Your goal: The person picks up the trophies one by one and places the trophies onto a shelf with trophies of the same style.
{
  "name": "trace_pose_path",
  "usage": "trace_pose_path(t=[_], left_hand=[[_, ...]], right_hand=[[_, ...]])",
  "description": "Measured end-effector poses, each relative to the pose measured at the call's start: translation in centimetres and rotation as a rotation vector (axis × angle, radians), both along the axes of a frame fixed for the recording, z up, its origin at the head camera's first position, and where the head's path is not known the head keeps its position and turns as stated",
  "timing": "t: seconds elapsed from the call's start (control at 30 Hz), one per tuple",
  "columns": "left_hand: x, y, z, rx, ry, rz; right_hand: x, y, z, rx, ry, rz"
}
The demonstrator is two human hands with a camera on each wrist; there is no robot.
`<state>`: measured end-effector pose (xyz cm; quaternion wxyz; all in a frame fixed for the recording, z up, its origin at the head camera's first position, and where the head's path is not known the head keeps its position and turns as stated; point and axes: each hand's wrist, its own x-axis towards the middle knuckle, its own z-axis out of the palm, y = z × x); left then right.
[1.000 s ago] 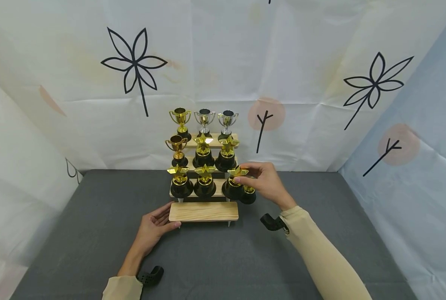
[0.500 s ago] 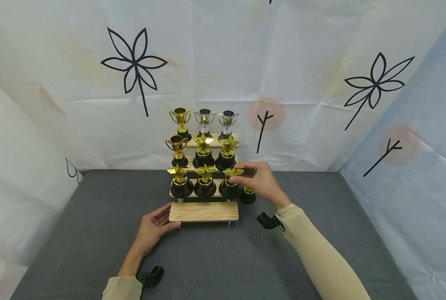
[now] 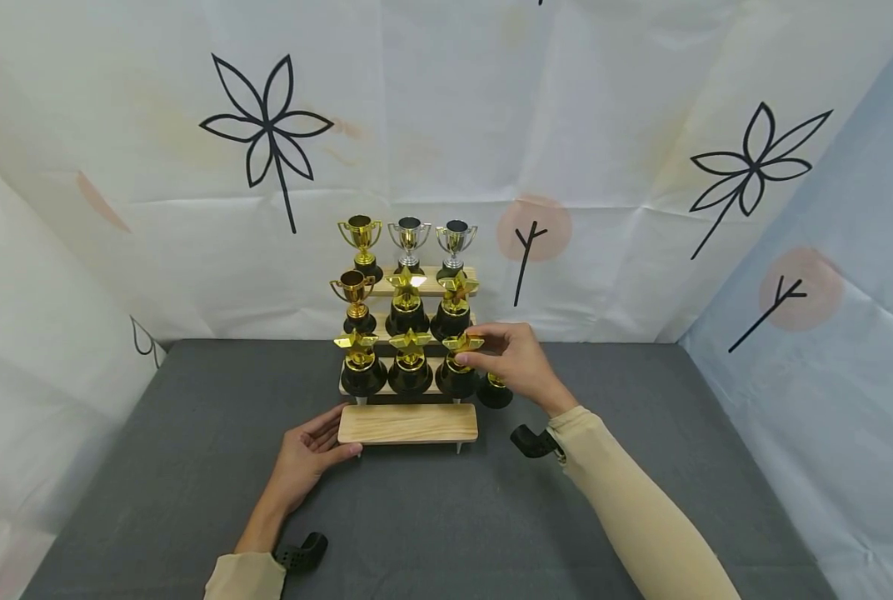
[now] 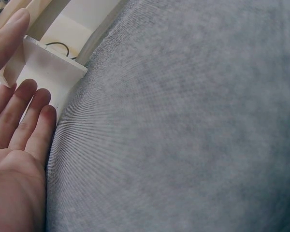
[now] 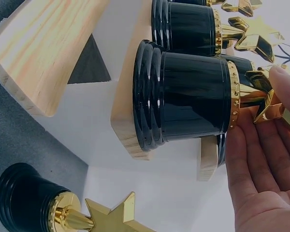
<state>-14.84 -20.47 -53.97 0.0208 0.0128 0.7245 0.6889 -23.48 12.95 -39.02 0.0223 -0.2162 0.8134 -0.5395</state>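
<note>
In the head view, my right hand [image 3: 520, 363] pinches the gold star of a black-based star trophy [image 3: 457, 381] between thumb and fingers. In the right wrist view this trophy [image 5: 193, 94] is upright, its base against the right end of a wooden tier. My left hand [image 3: 304, 462] is at the left end of the lowest step of the tiered display stand [image 3: 409, 423]. The left wrist view shows its fingers [image 4: 25, 116] nearly straight beside the white side panel, thumb raised apart from them. Another star trophy [image 5: 29, 198] stands on the table right of the stand.
Two star trophies [image 3: 411, 367] share the held trophy's tier. Above are a bronze-coloured cup [image 3: 355, 292] and two more star trophies. A gold cup [image 3: 361, 236] and two silver cups [image 3: 456, 242] line the top. Grey cloth [image 3: 431, 533] covers the table; a printed white curtain [image 3: 446, 108] hangs behind.
My right hand has shifted the held star trophy slightly left along its tier, closer to the middle star trophy. My left hand has stayed at the lowest step.
</note>
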Motion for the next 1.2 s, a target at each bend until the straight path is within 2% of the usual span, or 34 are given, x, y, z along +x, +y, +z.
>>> trace_pose_path(t=[1.2], left_hand=[[0.01, 0.09, 0.10, -0.029, -0.012, 0.008]], right_hand=[[0.05, -0.02, -0.15, -0.098, -0.063, 0.016]])
